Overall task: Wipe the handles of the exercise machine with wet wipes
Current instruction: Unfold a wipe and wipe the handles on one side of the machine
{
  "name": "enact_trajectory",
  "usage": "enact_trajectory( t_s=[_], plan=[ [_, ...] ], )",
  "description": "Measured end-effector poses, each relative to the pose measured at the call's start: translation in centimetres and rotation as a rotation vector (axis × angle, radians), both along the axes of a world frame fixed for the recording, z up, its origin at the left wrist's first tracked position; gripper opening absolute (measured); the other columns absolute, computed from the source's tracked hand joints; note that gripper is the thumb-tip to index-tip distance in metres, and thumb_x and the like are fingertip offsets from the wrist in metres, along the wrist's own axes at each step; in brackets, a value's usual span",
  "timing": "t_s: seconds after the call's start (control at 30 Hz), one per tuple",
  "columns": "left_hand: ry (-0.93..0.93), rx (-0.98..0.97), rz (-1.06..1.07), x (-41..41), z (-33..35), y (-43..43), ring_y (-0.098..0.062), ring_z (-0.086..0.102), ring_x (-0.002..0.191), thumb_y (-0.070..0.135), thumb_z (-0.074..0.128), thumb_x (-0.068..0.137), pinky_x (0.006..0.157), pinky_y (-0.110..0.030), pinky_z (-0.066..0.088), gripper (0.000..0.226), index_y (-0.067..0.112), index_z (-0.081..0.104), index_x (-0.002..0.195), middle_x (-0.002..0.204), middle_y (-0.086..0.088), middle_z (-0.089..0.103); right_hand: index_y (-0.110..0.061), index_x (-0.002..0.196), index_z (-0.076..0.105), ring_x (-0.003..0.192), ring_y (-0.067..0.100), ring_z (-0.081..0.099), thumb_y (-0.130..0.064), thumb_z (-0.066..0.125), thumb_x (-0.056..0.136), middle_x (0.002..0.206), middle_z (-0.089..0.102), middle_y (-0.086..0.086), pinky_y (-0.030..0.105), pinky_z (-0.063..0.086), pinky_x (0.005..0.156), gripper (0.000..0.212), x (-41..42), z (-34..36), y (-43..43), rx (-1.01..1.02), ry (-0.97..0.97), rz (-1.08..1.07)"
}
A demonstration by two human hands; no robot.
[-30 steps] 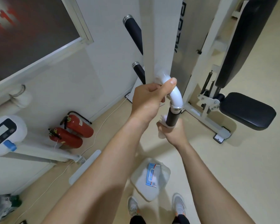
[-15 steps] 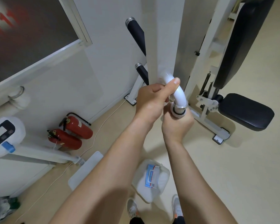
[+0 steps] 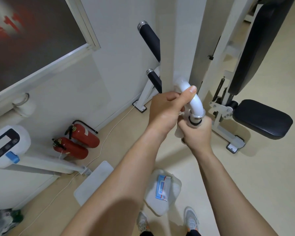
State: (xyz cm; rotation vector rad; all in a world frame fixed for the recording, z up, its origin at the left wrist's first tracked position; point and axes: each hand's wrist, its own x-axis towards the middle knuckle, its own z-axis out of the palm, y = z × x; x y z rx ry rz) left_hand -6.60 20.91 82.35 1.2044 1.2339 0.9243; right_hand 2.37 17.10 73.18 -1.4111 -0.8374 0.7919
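The left hand grips the white curved bar of the exercise machine, thumb along its top. Just below, the right hand is clenched around the black handle, a white wet wipe bunched under its fingers

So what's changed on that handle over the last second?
The right hand, wrapped with the wipe around the black grip, slid up from the grip's lower end to the metal collar, so the grip is now covered. The left hand stayed clamped on the white curved tube. The wipes pack on the floor is unmoved.
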Motion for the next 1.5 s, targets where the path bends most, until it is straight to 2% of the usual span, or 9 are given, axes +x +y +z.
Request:
enact_trajectory(
  t_s=[0.2, 0.33, 0.63, 0.73, 0.9, 1.13, 1.23, 1.37, 1.5],
  plan=[
    [0.004, 0.006, -0.031, -0.3, 0.1, 0.3, -0.01, 0.038, 0.05, 0.043, 0.076, 0.086, 0.047, -0.014, 0.032, 0.062, -0.01, 0.051, 0.066, 0.057, -0.003, 0.044, -0.004, 0.067, 0.053, 0.055, 0.015, 0.046, -0.006, 0.07, 0.08, 0.057, 0.053, 0.015, 0.031, 0.037, 0.051, 0.022, -0.7, -1.8, 0.0, -0.02, -0.067, -0.113],
    [0.019, -0.019, -0.069, -0.8, 0.1, 0.0, -0.009, 0.04, 0.052, 0.049, 0.074, 0.086, 0.044, -0.012, 0.031, 0.061, -0.007, 0.056, 0.07, 0.061, -0.001, 0.046, -0.018, 0.068, 0.058, 0.052, 0.004, 0.048, -0.014, 0.071, 0.09, 0.055, 0.058, -0.012, 0.024, 0.037, 0.053, 0.026, -1.5, -4.6, -1.3, -0.184, -0.067, -0.13],
    [0.074, -0.079, -0.16, -2.4, 0.7, -0.7, -0.008, 0.047, 0.057, 0.058, 0.067, 0.089, 0.049, -0.01, 0.037, 0.052, 0.018, 0.054, 0.058, 0.062, 0.008, 0.051, -0.016, 0.087, 0.066, 0.063, 0.019, 0.061, -0.023, 0.071, 0.088, 0.063, 0.066, 0.0, 0.021, 0.043, 0.051, 0.008, -3.7, -5.2, -5.9, -0.503, -0.095, -0.156],
    [0.05, -0.094, -0.235, -3.7, 0.4, -0.8, -0.007, 0.049, 0.058, 0.058, 0.058, 0.094, 0.059, -0.023, 0.038, 0.053, 0.008, 0.071, 0.082, 0.067, 0.008, 0.057, -0.018, 0.083, 0.07, 0.075, 0.019, 0.065, -0.011, 0.065, 0.087, 0.072, 0.069, -0.004, 0.023, 0.046, 0.057, 0.01, -5.5, -4.1, -7.5, -0.584, 0.024, -0.186],
    [0.146, -0.001, -0.179, -8.9, -3.7, -1.0, 0.003, 0.057, 0.064, 0.04, 0.068, 0.094, 0.061, -0.009, 0.042, 0.026, 0.016, 0.074, 0.09, 0.07, 0.014, 0.065, -0.01, 0.089, 0.069, 0.072, 0.018, 0.064, -0.01, 0.059, 0.093, 0.078, 0.067, 0.003, 0.023, 0.051, 0.06, 0.01, -8.3, 0.5, -7.3, -0.374, 0.373, 0.105],
    [0.069, -0.292, -0.302, -14.4, -4.5, -1.0, -0.019, 0.061, 0.072, 0.045, 0.063, 0.097, 0.063, -0.027, 0.053, 0.038, 0.011, 0.068, 0.081, 0.074, -0.005, 0.063, 0.0, 0.122, 0.063, 0.114, 0.029, 0.068, -0.017, 0.054, 0.095, 0.118, 0.072, 0.017, 0.048, 0.05, 0.104, 0.033, -9.3, 4.2, -3.4, -0.366, 0.655, 0.239],
    [-0.061, -0.245, -0.109, -15.1, -3.0, -0.4, -0.016, 0.061, 0.068, 0.03, 0.064, 0.098, 0.059, -0.023, 0.052, 0.024, 0.013, 0.065, 0.083, 0.072, 0.002, 0.063, -0.009, 0.108, 0.072, 0.096, 0.02, 0.073, -0.014, 0.049, 0.098, 0.105, 0.077, 0.009, 0.033, 0.056, 0.084, 0.025, -10.0, 5.5, -2.2, -0.368, 0.59, 0.323],
    [-0.141, -0.175, 0.032, -16.4, -0.8, 0.8, -0.018, 0.067, 0.073, 0.028, 0.068, 0.095, 0.067, -0.029, 0.052, 0.018, 0.013, 0.073, 0.088, 0.082, -0.003, 0.073, -0.01, 0.101, 0.075, 0.079, 0.025, 0.067, -0.016, 0.052, 0.092, 0.087, 0.072, 0.009, 0.039, 0.054, 0.069, 0.025, -11.0, 6.9, -1.5, -0.395, 0.454, 0.384],
    [0.121, 0.177, 0.056, -17.4, 1.2, 2.9, -0.01, 0.055, 0.066, 0.028, 0.071, 0.094, 0.064, -0.027, 0.043, 0.024, 0.014, 0.067, 0.075, 0.068, 0.008, 0.062, -0.008, 0.097, 0.068, 0.078, 0.025, 0.069, -0.013, 0.049, 0.091, 0.089, 0.069, 0.012, 0.037, 0.055, 0.069, 0.02, -11.4, 6.8, -0.5, -0.505, 0.365, 0.298]
  ],
)
